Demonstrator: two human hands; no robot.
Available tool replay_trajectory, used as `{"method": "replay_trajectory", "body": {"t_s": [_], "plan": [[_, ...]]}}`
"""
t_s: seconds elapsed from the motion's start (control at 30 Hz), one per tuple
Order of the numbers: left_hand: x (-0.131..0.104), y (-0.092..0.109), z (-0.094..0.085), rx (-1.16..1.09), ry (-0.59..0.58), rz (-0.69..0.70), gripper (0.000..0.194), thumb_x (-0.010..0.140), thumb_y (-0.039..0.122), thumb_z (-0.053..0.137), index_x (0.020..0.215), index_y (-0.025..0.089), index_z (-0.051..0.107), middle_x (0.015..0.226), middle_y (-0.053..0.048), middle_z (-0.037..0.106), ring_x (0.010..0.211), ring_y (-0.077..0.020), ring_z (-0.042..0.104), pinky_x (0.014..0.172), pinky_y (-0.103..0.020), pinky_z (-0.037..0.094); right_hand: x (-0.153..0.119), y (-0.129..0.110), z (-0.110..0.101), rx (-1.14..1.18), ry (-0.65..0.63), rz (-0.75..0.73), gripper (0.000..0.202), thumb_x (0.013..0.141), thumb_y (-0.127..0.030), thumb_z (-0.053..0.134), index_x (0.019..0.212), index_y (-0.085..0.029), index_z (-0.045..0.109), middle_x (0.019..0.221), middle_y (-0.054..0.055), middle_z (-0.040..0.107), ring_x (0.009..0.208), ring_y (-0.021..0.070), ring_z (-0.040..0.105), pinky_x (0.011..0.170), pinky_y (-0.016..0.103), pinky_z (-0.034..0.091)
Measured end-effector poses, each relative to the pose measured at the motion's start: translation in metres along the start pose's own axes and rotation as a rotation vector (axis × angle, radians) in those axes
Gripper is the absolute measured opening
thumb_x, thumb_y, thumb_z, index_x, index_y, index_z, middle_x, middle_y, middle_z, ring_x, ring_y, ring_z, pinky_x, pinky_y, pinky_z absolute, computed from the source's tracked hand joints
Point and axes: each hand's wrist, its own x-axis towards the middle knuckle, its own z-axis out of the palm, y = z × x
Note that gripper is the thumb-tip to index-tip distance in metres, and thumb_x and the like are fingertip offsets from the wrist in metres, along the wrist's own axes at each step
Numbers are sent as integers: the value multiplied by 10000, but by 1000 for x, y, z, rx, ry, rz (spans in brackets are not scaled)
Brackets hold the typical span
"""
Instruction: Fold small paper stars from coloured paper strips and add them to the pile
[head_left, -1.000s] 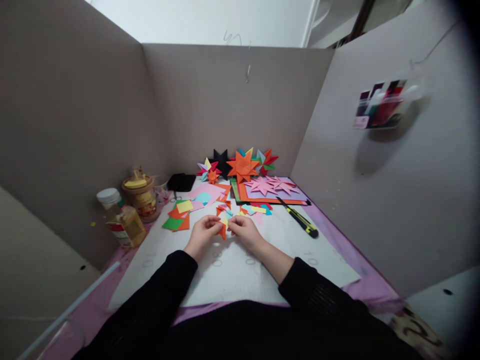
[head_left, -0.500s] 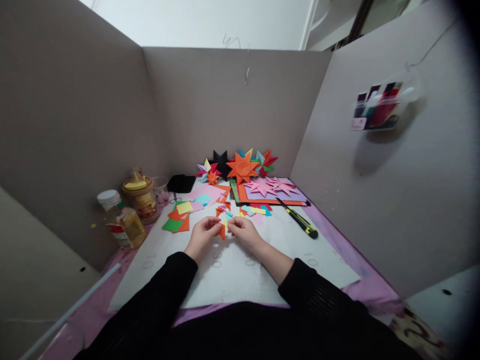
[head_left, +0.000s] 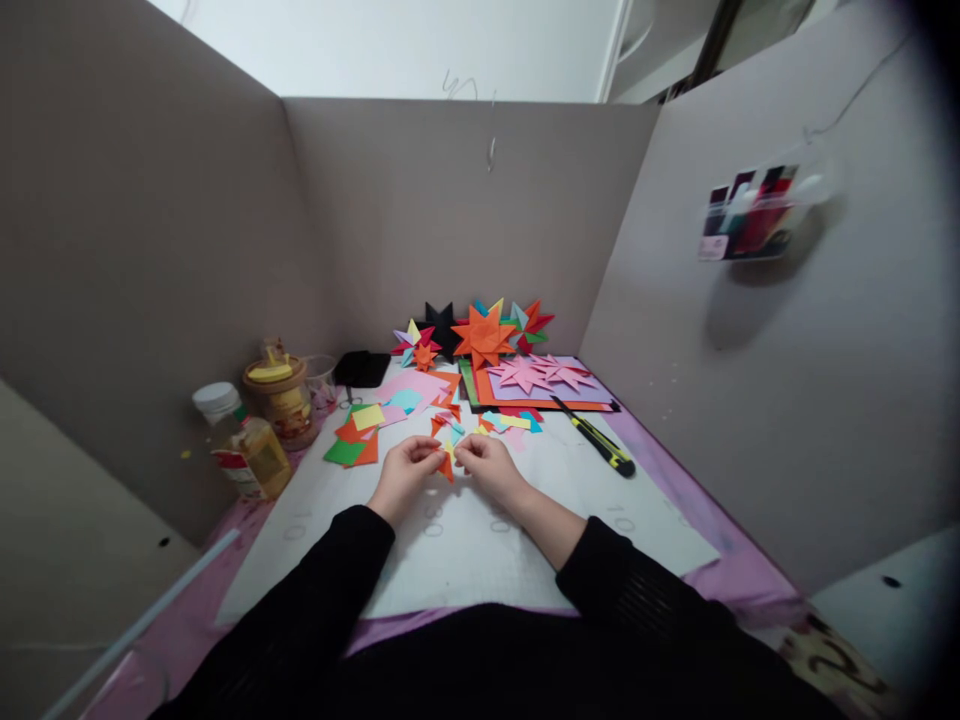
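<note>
At the middle of the flat white board (head_left: 480, 570) marked with grey numbers, the bare left hand (head_left: 407, 475) and right hand (head_left: 491, 470) pinch a small folded orange-and-yellow paper piece (head_left: 448, 466) between them. To the left lie flat green, orange and yellow paper squares (head_left: 357, 434); on the right lies a black-and-yellow utility knife (head_left: 598, 440), and at the far side pointed pink paper stars (head_left: 523, 373) rest on coloured sheets (head_left: 538, 392)

Looks like a craft booth: walled by grey panels (head_left: 465, 210) along the back and side edges of the desk (head_left: 739, 562), decked with stars (head_left: 484, 337) at the back edge, stocked with paper scraps (head_left: 345, 451) and, near the right edge, a cutter (head_left: 602, 443).
</note>
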Motion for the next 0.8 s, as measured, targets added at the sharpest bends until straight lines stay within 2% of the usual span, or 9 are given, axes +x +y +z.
{"method": "replay_trajectory", "body": {"t_s": [0.2, 0.43, 0.8], "plan": [[1, -1, 0, 21, -6, -22, 326, 581, 326, 746, 802, 133, 604, 677, -47, 676, 585, -138, 611, 515, -211, 418, 0, -1, 0, 11, -5, 5, 121, 705, -255, 543, 637, -161, 573, 599, -9, 589, 549, 111, 512, 534, 225, 394], [0, -2, -1, 38, -17, -5, 323, 603, 311, 727, 811, 157, 533, 563, 13, 619, 470, -104, 553, 464, -192, 379, 1, 2, 2, 45, -31, 8, 97, 700, -229, 542, 647, -156, 579, 581, -16, 575, 535, 102, 503, 526, 213, 391], [2, -6, -2, 8, -13, -4, 326, 616, 305, 722, 829, 163, 520, 577, 18, 613, 456, -94, 540, 449, -186, 361, 1, -1, 2, 46, -73, 45, 102, 684, -244, 573, 638, -153, 576, 563, -25, 545, 525, 95, 487, 515, 205, 371]]}}
